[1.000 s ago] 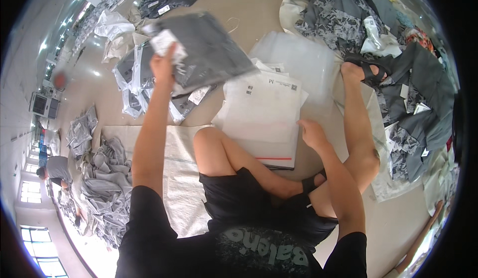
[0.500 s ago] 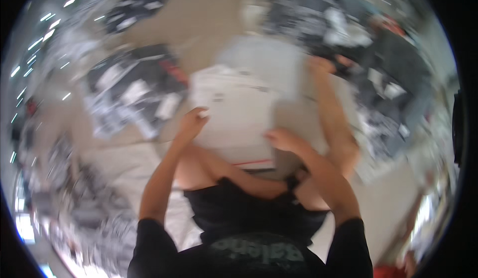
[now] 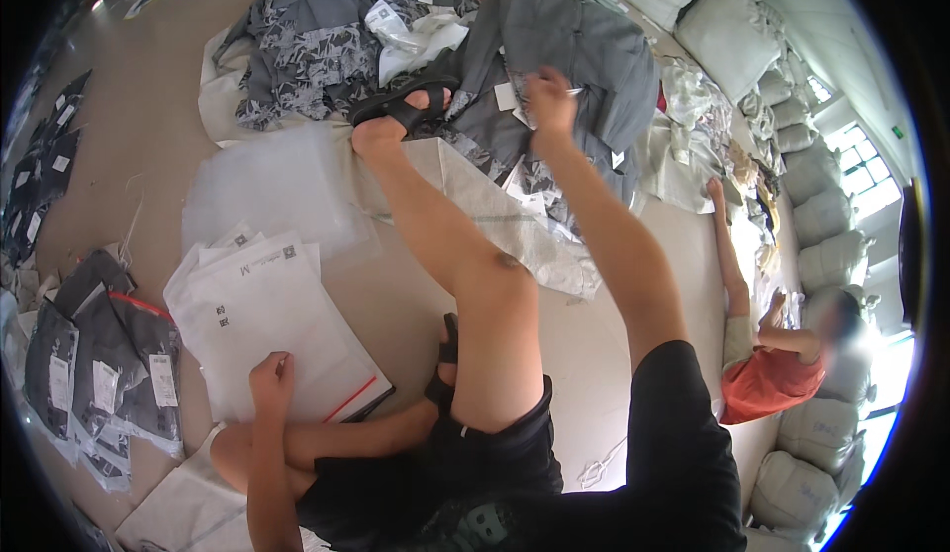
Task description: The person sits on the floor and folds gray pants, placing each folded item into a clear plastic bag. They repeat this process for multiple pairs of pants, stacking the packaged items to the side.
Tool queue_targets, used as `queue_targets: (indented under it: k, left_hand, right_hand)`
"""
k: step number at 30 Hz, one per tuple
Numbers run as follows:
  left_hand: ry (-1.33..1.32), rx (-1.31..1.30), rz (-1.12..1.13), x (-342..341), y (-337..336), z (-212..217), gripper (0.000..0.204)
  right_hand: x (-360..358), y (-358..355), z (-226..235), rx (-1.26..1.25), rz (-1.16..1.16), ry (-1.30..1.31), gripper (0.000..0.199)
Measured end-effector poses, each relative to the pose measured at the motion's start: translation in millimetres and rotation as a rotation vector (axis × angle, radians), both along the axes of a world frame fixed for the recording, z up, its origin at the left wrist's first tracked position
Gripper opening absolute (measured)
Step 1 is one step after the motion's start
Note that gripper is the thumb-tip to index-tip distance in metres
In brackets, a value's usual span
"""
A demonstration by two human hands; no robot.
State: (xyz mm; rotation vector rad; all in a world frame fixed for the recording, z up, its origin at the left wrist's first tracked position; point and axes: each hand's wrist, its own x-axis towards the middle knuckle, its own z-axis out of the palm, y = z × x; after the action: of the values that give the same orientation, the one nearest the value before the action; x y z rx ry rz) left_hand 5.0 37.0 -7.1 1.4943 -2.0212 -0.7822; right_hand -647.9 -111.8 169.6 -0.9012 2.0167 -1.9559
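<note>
My left hand (image 3: 272, 382) rests in a loose fist over the lower part of a stack of white plastic bags (image 3: 267, 305); nothing shows between its fingers. The stack lies on the floor by my bent leg, with a red strip along its near edge. My right hand (image 3: 550, 112) reaches out to the far right, over a heap of dark grey garments (image 3: 604, 67) with white hang tags (image 3: 507, 97). Its fingers are partly smeared, and whether they grip cloth or a tag cannot be made out.
Clear plastic sheets (image 3: 267, 181) lie beyond the white stack. Bagged grey garments (image 3: 99, 364) are at the left. Patterned grey clothes (image 3: 307, 62) pile up ahead by my sandalled foot. A person in a red top (image 3: 777, 379) sits at the right, near stacked white sacks (image 3: 816, 433).
My view has swung right. My right hand has gone from beside the white stack out to the grey garments; my left hand has stayed by the stack, now closed over its lower part.
</note>
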Motion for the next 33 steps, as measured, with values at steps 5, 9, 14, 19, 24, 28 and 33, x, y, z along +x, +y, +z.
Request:
queue_targets:
  k: [5, 9, 14, 19, 24, 28, 33]
  left_hand:
    - [0.022, 0.028, 0.059, 7.3, -2.3, -3.1, 0.010]
    - [0.039, 0.060, 0.035, -3.8, -7.1, -5.6, 0.010]
    - [0.067, 0.095, 0.061, 4.6, -2.5, -0.9, 0.013]
    - [0.374, 0.183, 0.245, 18.1, -4.8, 11.3, 0.020]
    - [0.770, 0.301, 0.361, 11.9, -39.7, 56.3, 0.044]
    - [1.106, 0.311, 0.556, 70.7, -46.9, 82.8, 0.070]
    - [1.366, 0.361, 0.324, 46.0, -51.2, 94.9, 0.079]
  right_hand:
    - [-86.6, -25.5, 35.7, -0.120, -0.125, -0.560, 0.052]
    - [-126.2, -46.8, 52.9, -0.177, 0.068, -0.545, 0.031]
    - [-11.3, -105.2, 163.7, -0.354, 0.578, -0.036, 0.035]
    - [165.5, -71.7, 316.4, -0.408, 0.981, -0.271, 0.020]
    - [243.7, -3.2, 412.2, -0.363, 1.777, -0.177, 0.039]
    - [316.5, -11.7, 419.0, -0.430, 2.206, -0.299, 0.047]
    - [355.4, 18.1, 438.9, -0.472, 2.315, -0.329, 0.049]
